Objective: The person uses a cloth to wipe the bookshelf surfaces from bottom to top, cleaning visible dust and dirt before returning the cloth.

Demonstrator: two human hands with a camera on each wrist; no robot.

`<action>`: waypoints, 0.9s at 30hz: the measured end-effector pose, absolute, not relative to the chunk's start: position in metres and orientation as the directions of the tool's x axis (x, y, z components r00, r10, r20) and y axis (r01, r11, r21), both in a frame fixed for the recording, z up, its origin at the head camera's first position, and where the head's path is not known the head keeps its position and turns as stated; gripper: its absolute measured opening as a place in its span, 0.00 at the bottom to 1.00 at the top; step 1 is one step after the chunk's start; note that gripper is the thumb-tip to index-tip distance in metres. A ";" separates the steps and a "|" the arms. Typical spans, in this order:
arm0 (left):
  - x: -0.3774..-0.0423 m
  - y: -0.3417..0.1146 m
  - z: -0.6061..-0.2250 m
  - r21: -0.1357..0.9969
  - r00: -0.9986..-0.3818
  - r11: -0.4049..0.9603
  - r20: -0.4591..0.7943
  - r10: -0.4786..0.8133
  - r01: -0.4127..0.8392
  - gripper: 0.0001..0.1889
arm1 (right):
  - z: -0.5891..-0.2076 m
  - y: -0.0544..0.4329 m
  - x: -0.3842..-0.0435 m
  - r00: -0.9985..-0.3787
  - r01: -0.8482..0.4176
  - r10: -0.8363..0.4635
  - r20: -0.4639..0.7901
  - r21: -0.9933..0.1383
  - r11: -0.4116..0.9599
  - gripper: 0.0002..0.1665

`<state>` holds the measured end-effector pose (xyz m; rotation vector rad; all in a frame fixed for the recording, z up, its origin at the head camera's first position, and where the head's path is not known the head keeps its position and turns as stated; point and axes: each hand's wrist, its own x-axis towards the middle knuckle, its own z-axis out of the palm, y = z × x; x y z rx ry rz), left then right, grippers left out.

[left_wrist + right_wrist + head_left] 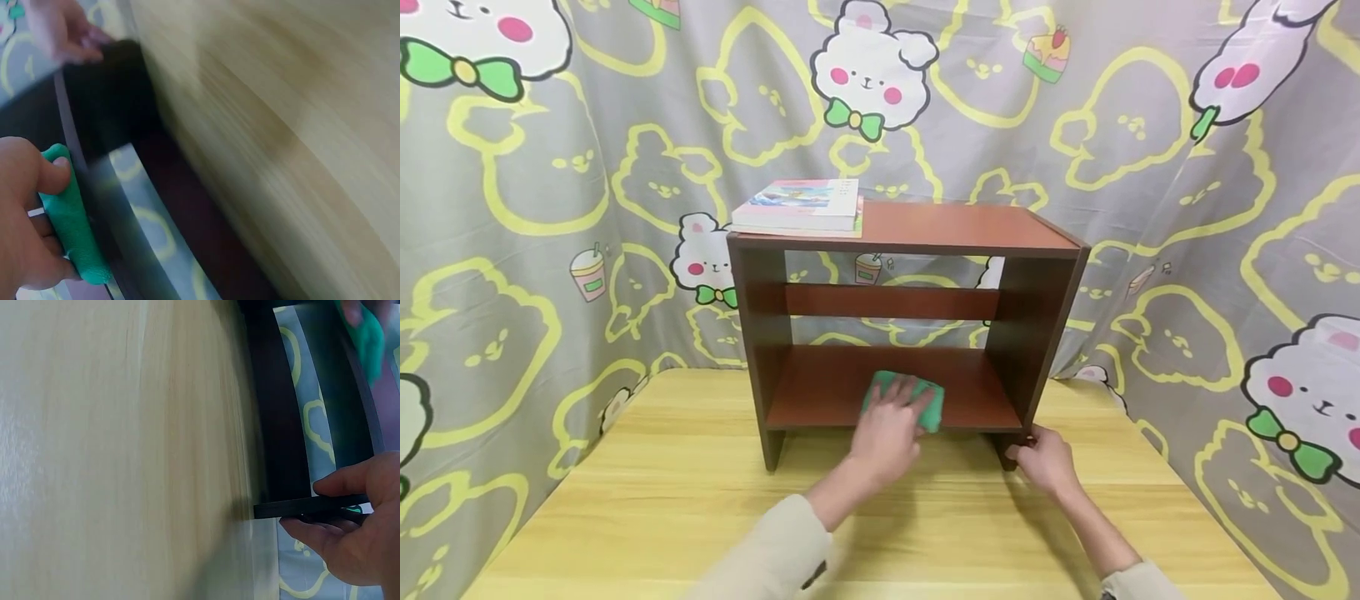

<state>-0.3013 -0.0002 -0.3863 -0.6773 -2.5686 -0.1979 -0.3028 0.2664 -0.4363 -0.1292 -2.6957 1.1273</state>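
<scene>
A small brown bookshelf (895,383) stands on the wooden table, its open front facing me. On its lower board, near the front edge, lies a green folded cloth (931,410) under my left hand (887,433), whose fingers spread over the top. Seen from the left wrist, the thumb (56,175) presses one edge of the green cloth (75,219) and the other fingers hold its opposite side. Low on the bookshelf's right side panel (294,507), my right hand (356,534) pinches the panel's front edge between thumb and fingers.
Several books (801,206) lie stacked at the left of the bookshelf's top board (955,227). A back rail (891,302) spans between the side panels. The wooden table (647,467) extends around it, and a patterned curtain (655,167) hangs behind and at both sides.
</scene>
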 end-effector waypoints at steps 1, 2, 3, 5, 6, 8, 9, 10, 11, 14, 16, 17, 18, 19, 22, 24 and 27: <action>-0.302 -0.011 -0.386 0.046 -0.770 0.869 0.487 0.411 0.493 0.36 | -0.436 0.266 -0.303 -0.973 -0.005 0.162 0.165 -0.713 0.701 0.18; -0.303 -0.021 -0.386 0.069 -0.775 0.871 0.494 0.393 0.486 0.36 | -0.436 0.266 -0.303 -0.973 -0.003 0.164 0.165 -0.714 0.700 0.19; -0.304 -0.032 -0.386 0.086 -0.776 0.872 0.505 0.379 0.482 0.35 | -0.436 0.266 -0.303 -0.972 -0.006 0.162 0.168 -0.714 0.700 0.19; -0.304 -0.052 -0.385 0.116 -0.785 0.877 0.512 0.350 0.467 0.34 | -0.435 0.266 -0.304 -0.971 -0.010 0.162 0.174 -0.709 0.705 0.19; -0.304 -0.061 -0.384 0.124 -0.786 0.879 0.518 0.338 0.460 0.33 | -0.435 0.267 -0.304 -0.971 -0.012 0.162 0.178 -0.706 0.708 0.19; -0.304 -0.077 -0.384 0.133 -0.784 0.882 0.532 0.321 0.452 0.31 | -0.435 0.267 -0.305 -0.970 -0.014 0.161 0.185 -0.698 0.716 0.19; -0.305 -0.085 -0.384 0.135 -0.781 0.883 0.540 0.314 0.449 0.31 | -0.434 0.267 -0.305 -0.969 -0.015 0.161 0.188 -0.695 0.719 0.19; -0.304 -0.092 -0.383 0.140 -0.780 0.885 0.546 0.305 0.444 0.30 | -0.435 0.267 -0.305 -0.968 -0.013 0.163 0.189 -0.692 0.722 0.19; -0.305 -0.098 -0.384 0.138 -0.776 0.888 0.557 0.298 0.439 0.30 | -0.435 0.267 -0.306 -0.968 -0.015 0.164 0.192 -0.691 0.723 0.18; -0.305 -0.112 -0.384 0.143 -0.778 0.896 0.566 0.275 0.421 0.29 | -0.435 0.267 -0.306 -0.967 -0.013 0.166 0.193 -0.691 0.723 0.18; -0.304 -0.116 -0.384 0.145 -0.782 0.902 0.566 0.262 0.407 0.28 | -0.435 0.267 -0.306 -0.966 -0.015 0.167 0.196 -0.690 0.724 0.18; -0.305 -0.117 -0.385 0.144 -0.785 0.905 0.564 0.257 0.399 0.28 | -0.435 0.267 -0.306 -0.966 -0.016 0.166 0.197 -0.689 0.725 0.18; -0.304 -0.117 -0.385 0.140 -0.786 0.909 0.563 0.254 0.393 0.28 | -0.436 0.267 -0.306 -0.966 -0.015 0.165 0.196 -0.688 0.726 0.18; -0.304 -0.117 -0.385 0.133 -0.786 0.913 0.564 0.251 0.387 0.27 | -0.436 0.267 -0.306 -0.966 -0.015 0.166 0.197 -0.687 0.727 0.18; -0.303 -0.114 -0.386 0.101 -0.779 0.927 0.579 0.241 0.362 0.27 | -0.439 0.267 -0.305 -0.966 -0.012 0.170 0.196 -0.687 0.726 0.18; -0.300 -0.110 -0.386 0.081 -0.772 0.937 0.592 0.229 0.341 0.27 | -0.440 0.267 -0.305 -0.966 -0.010 0.172 0.194 -0.691 0.723 0.18; -0.296 -0.105 -0.386 0.055 -0.763 0.949 0.609 0.215 0.312 0.28 | -0.440 0.266 -0.305 -0.966 -0.008 0.174 0.191 -0.695 0.719 0.17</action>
